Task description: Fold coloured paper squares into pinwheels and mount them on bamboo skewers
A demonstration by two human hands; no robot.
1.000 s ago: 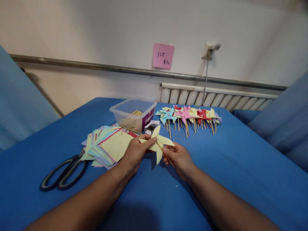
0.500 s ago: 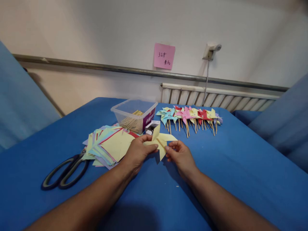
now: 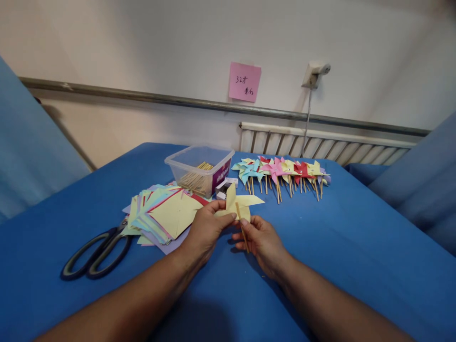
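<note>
My left hand (image 3: 206, 228) is closed on a pale yellow paper pinwheel (image 3: 245, 200), pinching its left side between thumb and fingers. A thin wooden stick (image 3: 243, 233) lies slanted across the front of the pinwheel, its upper end near the centre. My right hand (image 3: 265, 244) grips that stick between thumb and fingers, close to the pinwheel's lower edge. Whether stick and paper are joined I cannot tell. Behind the pinwheel stands a small open box (image 3: 230, 182), partly covered by it; its contents are too dark to make out.
Left of my hands lies a stack of coloured paper squares (image 3: 174, 213), with scissors (image 3: 96, 254) beside it. A clear plastic tub (image 3: 178, 164) holds several sticks. Several finished pinwheels (image 3: 276, 170) lie in a row at the back right of the blue-covered table (image 3: 342, 266).
The wooden stick now shows in front of the pinwheel, in my right hand; it was not visible before. My right hand has shifted slightly down and left. The pinwheel has turned a little.
</note>
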